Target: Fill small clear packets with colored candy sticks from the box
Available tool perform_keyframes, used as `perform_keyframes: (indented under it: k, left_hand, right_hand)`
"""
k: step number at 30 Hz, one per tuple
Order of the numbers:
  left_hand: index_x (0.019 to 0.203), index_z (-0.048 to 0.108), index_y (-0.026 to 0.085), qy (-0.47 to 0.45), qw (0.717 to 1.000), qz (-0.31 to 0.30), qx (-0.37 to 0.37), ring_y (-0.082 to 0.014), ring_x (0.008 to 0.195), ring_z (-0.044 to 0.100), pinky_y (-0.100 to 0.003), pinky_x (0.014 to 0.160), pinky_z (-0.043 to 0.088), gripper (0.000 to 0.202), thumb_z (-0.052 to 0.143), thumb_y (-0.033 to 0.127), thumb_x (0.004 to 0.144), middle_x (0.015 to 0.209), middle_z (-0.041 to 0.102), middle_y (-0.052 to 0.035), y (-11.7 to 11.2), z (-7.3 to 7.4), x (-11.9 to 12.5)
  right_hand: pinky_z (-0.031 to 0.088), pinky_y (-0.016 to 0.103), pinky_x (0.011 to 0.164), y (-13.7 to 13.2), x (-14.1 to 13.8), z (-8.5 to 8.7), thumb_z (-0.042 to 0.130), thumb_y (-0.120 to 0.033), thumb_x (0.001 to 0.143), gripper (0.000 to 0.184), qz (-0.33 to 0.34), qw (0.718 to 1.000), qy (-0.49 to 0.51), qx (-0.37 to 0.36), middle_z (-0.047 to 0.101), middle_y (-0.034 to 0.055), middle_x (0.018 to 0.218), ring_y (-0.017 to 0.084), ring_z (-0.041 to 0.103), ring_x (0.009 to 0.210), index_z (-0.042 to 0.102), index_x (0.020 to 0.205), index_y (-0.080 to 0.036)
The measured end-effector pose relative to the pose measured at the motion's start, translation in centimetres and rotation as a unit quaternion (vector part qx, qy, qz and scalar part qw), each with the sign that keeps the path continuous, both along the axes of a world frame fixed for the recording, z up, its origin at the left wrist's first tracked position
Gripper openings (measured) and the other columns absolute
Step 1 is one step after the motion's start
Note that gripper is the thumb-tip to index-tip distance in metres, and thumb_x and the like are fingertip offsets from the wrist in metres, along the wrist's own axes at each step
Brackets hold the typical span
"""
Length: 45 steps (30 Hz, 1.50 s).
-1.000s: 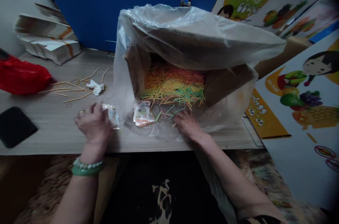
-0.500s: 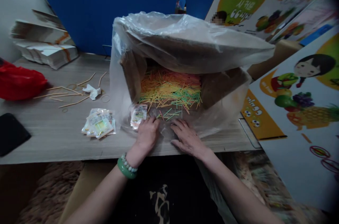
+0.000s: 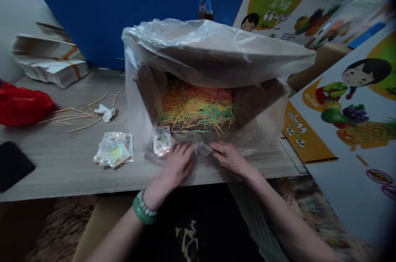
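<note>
Left hand (image 3: 177, 163) and right hand (image 3: 227, 155) both pinch clear crinkled plastic liner (image 3: 201, 146) at mouth of tipped brown cardboard box (image 3: 247, 99) (gathering its front edge, I judge). Thin coloured sticks (image 3: 196, 109) heaped inside; small printed packets (image 3: 114, 154) nearby on pale wooden table (image 3: 55, 163).

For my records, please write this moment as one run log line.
left hand: on plastic sheet | right hand: on same sheet | colored sticks: in lined box | packet pile: on table, left of hands
</note>
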<state>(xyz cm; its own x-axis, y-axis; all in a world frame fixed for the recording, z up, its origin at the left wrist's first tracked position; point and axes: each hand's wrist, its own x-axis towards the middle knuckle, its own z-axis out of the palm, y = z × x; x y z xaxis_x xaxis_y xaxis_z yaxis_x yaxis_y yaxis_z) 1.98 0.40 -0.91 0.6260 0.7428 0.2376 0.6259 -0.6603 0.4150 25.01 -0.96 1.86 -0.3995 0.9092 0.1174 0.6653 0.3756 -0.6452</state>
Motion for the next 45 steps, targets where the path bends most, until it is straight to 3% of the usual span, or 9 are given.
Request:
perform_keyframes:
  k: [3, 6, 8, 10, 15, 23, 30, 35, 45]
  left_hand:
    - [0.141, 0.043, 0.015, 0.065, 0.997, 0.003, -0.03, -0.0276, 0.106, 0.061, -0.045, 0.095, 0.043, 0.053, 0.051, 0.018, 0.089, 0.118, 0.067, -0.0141, -0.6, 0.3, 2.0]
    - [0.111, 0.065, 0.014, 0.136, 0.989, 0.021, -0.06, -0.0265, 0.088, 0.064, -0.044, 0.087, 0.044, 0.028, 0.045, 0.012, 0.09, 0.091, 0.071, -0.0119, -0.2, 0.7, 3.1]
    - [0.092, 0.069, 0.015, 0.153, 0.986, 0.022, -0.053, -0.0272, 0.088, 0.063, -0.044, 0.084, 0.045, 0.024, 0.045, 0.012, 0.09, 0.088, 0.069, -0.012, 0.0, 0.8, 3.3]
    - [0.089, 0.07, 0.016, 0.146, 0.989, 0.025, -0.024, -0.0289, 0.098, 0.061, -0.044, 0.087, 0.045, 0.022, 0.048, 0.015, 0.09, 0.099, 0.067, -0.0128, -0.1, 0.6, 3.2]
    - [0.1, 0.07, 0.017, 0.093, 0.995, 0.019, -0.041, -0.028, 0.107, 0.059, -0.042, 0.092, 0.046, 0.022, 0.051, 0.013, 0.089, 0.115, 0.065, -0.0124, -0.6, 0.0, 2.8]
    - [0.089, 0.072, 0.018, 0.036, 0.988, 0.038, -0.147, -0.0234, 0.093, 0.062, -0.033, 0.081, 0.047, 0.023, 0.049, 0.013, 0.089, 0.095, 0.069, -0.0089, 0.3, -0.9, 2.2]
    - [0.088, 0.075, 0.02, 0.025, 0.988, 0.04, -0.144, -0.0238, 0.093, 0.061, -0.033, 0.081, 0.047, 0.023, 0.052, 0.013, 0.086, 0.098, 0.068, -0.0076, 0.0, -1.4, 2.2]
    - [0.095, 0.076, 0.022, 0.006, 0.986, 0.055, -0.155, -0.0241, 0.095, 0.061, -0.034, 0.082, 0.048, 0.028, 0.052, 0.012, 0.083, 0.104, 0.068, -0.0081, -0.1, -1.8, 2.2]
    - [0.091, 0.077, 0.022, -0.038, 0.984, 0.05, -0.168, -0.0227, 0.094, 0.061, -0.034, 0.084, 0.048, 0.032, 0.052, 0.006, 0.079, 0.103, 0.068, -0.0083, 0.0, -2.4, 2.0]
  right_hand:
    - [0.041, 0.027, 0.075, -0.8, -0.1, 0.4, 0.047, -0.011, 0.086, 0.019, 0.039, 0.999, -0.014, -0.02, 0.061, 0.0023, 0.079, 0.017, 0.054, 0.079, 0.061, 0.076, -0.019]
    - [0.039, 0.026, 0.068, -0.3, -0.4, 1.6, 0.05, -0.017, 0.09, 0.018, 0.084, 0.991, -0.076, -0.067, 0.06, 0.0007, 0.074, 0.016, 0.053, 0.072, 0.061, 0.076, -0.02]
    - [0.04, 0.026, 0.066, 0.9, -0.9, 2.2, 0.049, -0.024, 0.094, 0.019, 0.074, 0.988, -0.106, -0.081, 0.063, 0.0008, 0.075, 0.016, 0.055, 0.07, 0.063, 0.082, -0.02]
    - [0.043, 0.028, 0.072, 2.6, -1.9, 2.3, 0.047, -0.025, 0.096, 0.019, 0.026, 0.989, -0.139, -0.051, 0.067, 0.0043, 0.086, 0.019, 0.059, 0.08, 0.066, 0.093, -0.02]
    - [0.044, 0.037, 0.09, 6.5, -6.0, 0.1, 0.048, -0.011, 0.09, 0.026, -0.037, 0.963, -0.268, 0.003, 0.066, 0.0149, 0.118, 0.028, 0.056, 0.113, 0.066, 0.108, -0.016]
    - [0.045, 0.042, 0.088, 7.2, -7.8, -1.9, 0.041, -0.005, 0.088, 0.036, -0.121, 0.919, -0.375, 0.0, 0.068, 0.0219, 0.111, 0.031, 0.062, 0.104, 0.067, 0.112, -0.01]
    - [0.044, 0.041, 0.091, 7.3, -6.0, -1.3, 0.04, -0.008, 0.09, 0.034, -0.078, 0.921, -0.382, 0.018, 0.065, 0.019, 0.114, 0.029, 0.06, 0.106, 0.059, 0.119, -0.011]
    - [0.04, 0.038, 0.099, 7.8, -8.1, -1.7, 0.041, -0.016, 0.095, 0.029, 0.055, 0.942, -0.33, 0.03, 0.061, 0.0137, 0.123, 0.025, 0.053, 0.119, 0.06, 0.118, -0.017]
    - [0.042, 0.042, 0.097, 6.6, -7.6, 0.1, 0.045, -0.017, 0.094, 0.024, 0.059, 0.933, -0.355, 0.003, 0.059, 0.0147, 0.123, 0.028, 0.052, 0.117, 0.064, 0.108, -0.016]
